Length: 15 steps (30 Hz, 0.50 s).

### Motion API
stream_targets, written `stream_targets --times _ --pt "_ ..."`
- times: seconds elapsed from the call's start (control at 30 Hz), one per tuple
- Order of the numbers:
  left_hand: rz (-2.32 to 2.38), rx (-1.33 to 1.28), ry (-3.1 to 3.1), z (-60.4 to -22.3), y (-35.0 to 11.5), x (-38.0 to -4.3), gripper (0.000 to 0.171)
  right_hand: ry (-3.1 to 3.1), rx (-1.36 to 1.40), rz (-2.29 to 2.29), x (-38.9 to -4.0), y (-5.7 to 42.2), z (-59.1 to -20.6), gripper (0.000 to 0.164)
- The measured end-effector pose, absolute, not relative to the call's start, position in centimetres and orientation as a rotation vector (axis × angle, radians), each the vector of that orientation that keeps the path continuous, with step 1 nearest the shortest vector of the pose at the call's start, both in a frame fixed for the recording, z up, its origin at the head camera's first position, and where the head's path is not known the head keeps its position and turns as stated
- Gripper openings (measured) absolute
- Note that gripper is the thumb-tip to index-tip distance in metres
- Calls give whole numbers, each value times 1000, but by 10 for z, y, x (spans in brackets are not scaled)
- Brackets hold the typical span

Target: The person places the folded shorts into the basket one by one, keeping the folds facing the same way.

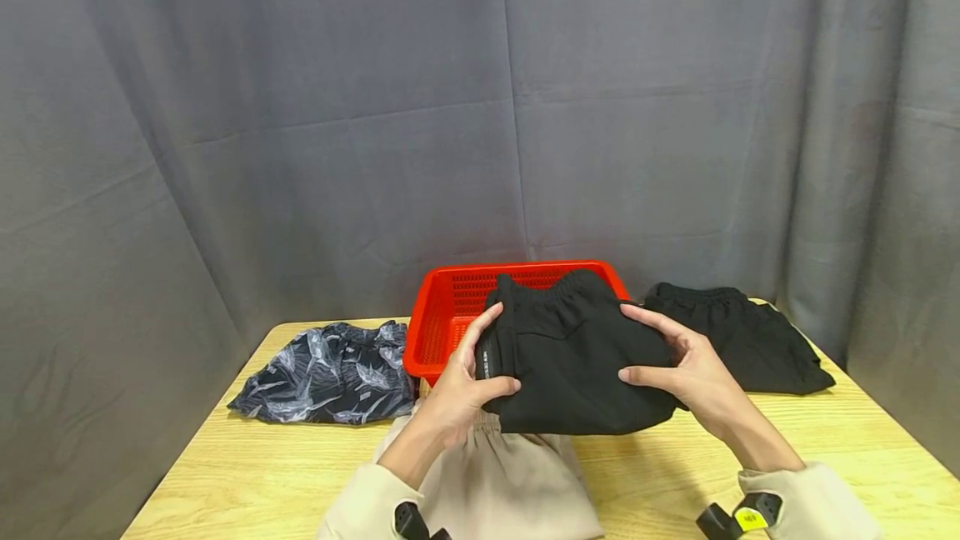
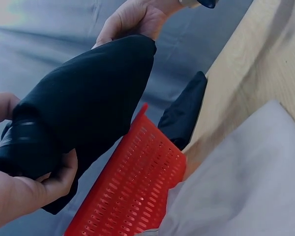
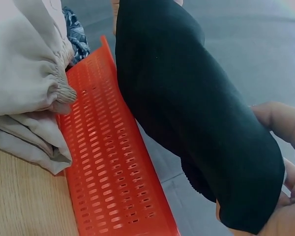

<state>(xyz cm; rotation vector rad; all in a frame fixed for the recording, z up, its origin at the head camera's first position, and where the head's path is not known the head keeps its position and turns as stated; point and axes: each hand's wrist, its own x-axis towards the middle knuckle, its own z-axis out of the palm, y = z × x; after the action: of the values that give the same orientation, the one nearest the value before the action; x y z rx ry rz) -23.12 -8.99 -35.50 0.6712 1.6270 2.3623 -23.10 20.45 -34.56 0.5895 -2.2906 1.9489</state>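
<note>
Folded black shorts (image 1: 573,357) with an elastic waistband are held up in the air between both hands, in front of the red basket (image 1: 420,332). The left hand (image 1: 457,390) grips their left end, thumb on the near face, beside a strip of small white lettering. At the opposite end the right hand (image 1: 693,369) grips the cloth between thumb and fingers. In the left wrist view the bundle (image 2: 88,93) looks thick and rounded. Beige shorts (image 1: 498,482) lie on the table below the hands, their waistband toward the basket.
Dark shorts with a pale leaf-like print (image 1: 330,373) lie flat left of the basket. A second black pair (image 1: 738,336) lies on the right. The wooden table (image 1: 240,473) backs onto a grey curtain (image 1: 375,148), which also hangs along both sides.
</note>
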Motion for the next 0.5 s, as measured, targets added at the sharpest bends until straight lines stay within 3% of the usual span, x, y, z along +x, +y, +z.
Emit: stream_targets --times 0.5 --pt "2314 636 1692 -347 -95 -247 92 -2314 546 1898 -245 198 -343 79"
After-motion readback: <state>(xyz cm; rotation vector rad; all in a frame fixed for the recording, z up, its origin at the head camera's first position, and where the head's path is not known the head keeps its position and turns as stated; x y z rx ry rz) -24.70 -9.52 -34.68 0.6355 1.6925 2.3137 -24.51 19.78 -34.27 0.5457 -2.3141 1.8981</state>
